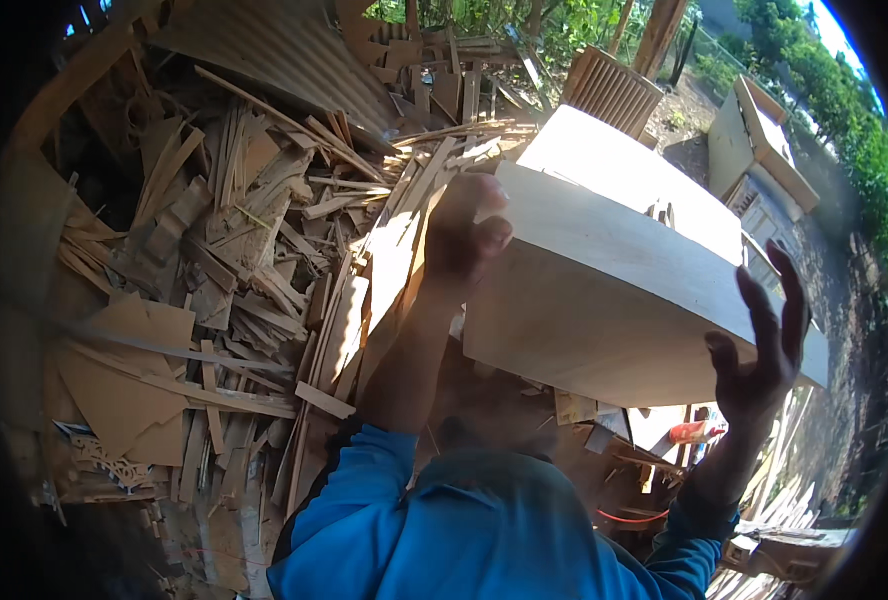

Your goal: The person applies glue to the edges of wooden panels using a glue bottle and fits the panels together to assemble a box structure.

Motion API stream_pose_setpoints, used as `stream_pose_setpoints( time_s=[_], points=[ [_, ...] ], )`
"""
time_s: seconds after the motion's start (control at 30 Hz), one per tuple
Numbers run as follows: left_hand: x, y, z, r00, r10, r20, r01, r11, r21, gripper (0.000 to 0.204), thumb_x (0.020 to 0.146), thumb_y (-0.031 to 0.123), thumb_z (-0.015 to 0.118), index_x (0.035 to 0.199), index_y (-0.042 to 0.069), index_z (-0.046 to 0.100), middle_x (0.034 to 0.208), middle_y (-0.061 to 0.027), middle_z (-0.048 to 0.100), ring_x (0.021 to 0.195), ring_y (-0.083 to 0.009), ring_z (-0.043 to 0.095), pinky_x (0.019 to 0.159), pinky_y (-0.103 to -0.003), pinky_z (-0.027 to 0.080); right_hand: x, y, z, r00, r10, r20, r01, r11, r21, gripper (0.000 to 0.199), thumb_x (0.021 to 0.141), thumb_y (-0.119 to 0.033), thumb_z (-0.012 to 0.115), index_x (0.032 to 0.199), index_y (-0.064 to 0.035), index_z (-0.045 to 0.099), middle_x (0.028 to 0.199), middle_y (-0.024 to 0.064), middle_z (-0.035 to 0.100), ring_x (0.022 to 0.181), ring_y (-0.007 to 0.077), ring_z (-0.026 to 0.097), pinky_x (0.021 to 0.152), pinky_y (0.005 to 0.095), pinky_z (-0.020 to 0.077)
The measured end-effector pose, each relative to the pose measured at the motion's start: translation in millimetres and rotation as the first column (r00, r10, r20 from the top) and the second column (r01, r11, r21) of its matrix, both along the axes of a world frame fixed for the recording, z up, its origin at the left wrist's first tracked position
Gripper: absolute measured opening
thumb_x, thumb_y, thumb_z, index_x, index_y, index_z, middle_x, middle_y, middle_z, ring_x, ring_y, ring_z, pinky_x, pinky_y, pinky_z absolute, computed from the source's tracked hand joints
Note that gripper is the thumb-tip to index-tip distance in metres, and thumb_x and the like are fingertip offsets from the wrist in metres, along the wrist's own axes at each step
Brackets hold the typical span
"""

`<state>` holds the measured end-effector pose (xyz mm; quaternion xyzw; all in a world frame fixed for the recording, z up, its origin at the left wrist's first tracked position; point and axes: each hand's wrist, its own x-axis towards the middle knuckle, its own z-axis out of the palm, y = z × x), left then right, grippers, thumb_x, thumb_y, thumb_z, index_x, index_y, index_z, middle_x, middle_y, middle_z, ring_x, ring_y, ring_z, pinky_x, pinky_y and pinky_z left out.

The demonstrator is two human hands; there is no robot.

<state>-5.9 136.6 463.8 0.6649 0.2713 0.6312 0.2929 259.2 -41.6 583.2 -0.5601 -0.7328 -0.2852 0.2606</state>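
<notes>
A large pale wooden box (584,310) stands before me, its long side toward me and its top edge in bright sun. At its near left corner is my left hand (469,235), fingers curled and slightly blurred. Whether it grips the corner or something small, I cannot make out. My right hand (769,345) is raised in front of the box's right end, fingers spread and nothing in them. Small dark upright pieces (662,213) show at the box's sunlit upper part.
Wood offcuts (264,250) lie heaped on the left, below a corrugated sheet (284,60). A slatted wooden piece (612,92) stands behind the box, and a wooden cabinet (754,140) farther right. A red object (696,432) and an orange cord (632,518) lie below the box.
</notes>
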Motion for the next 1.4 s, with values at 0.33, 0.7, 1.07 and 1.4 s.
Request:
stream_pose_setpoints(
  time_s=[0.33, 0.7, 1.07, 1.4],
  points=[
    [8.3, 2.4, -11.3, 0.890, -0.403, 0.211, 0.427, 0.900, -0.084, 0.047, 0.087, 0.020, 0.070, 0.129, 0.008, 0.051, 0.104, -0.0053, 0.055, 0.087, -0.0106, 0.057, 0.070, -0.027, 0.049, -96.3, 71.5, 13.9, 0.957, 0.287, 0.029, -0.251, 0.877, -0.410, 0.053, 0.077, -0.016, 0.074, 0.127, -0.0274, 0.061, 0.133, 0.0191, 0.053, 0.115, 0.0413, 0.056, 0.094, 0.0478, 0.0467],
    [-3.0, 0.4, -18.8, 0.877, -0.448, 0.176, 0.432, 0.894, 0.121, 0.063, 0.067, -0.004, 0.074, 0.127, 0.007, 0.058, 0.132, -0.0125, 0.052, 0.116, -0.0228, 0.055, 0.097, -0.035, 0.046, -101.2, 66.6, 13.0, 0.957, 0.278, 0.086, -0.214, 0.874, -0.437, 0.057, 0.076, -0.006, 0.074, 0.128, -0.0230, 0.060, 0.133, 0.0196, 0.055, 0.115, 0.0434, 0.056, 0.093, 0.0472, 0.0496],
    [0.7, 3.4, -9.4, 0.905, -0.392, 0.163, 0.363, 0.914, 0.182, 0.049, 0.064, -0.006, 0.074, 0.109, 0.006, 0.060, 0.124, -0.0140, 0.054, 0.114, -0.0296, 0.056, 0.091, -0.037, 0.049, -95.4, 75.6, 14.7, 0.943, 0.328, 0.060, -0.254, 0.822, -0.510, 0.060, 0.076, -0.005, 0.074, 0.134, -0.0156, 0.059, 0.142, 0.0260, 0.047, 0.129, 0.0433, 0.049, 0.105, 0.0463, 0.0426],
    [4.5, 10.3, -13.6, 0.980, -0.198, -0.010, 0.195, 0.951, 0.239, 0.052, 0.066, -0.001, 0.078, 0.114, 0.008, 0.061, 0.125, -0.0178, 0.054, 0.115, -0.0352, 0.055, 0.094, -0.041, 0.048, -89.3, 86.0, 15.1, 0.923, 0.372, 0.100, -0.278, 0.822, -0.497, 0.064, 0.073, -0.007, 0.077, 0.134, -0.0132, 0.059, 0.141, 0.0266, 0.048, 0.129, 0.0430, 0.049, 0.104, 0.0466, 0.0438]
  ],
)
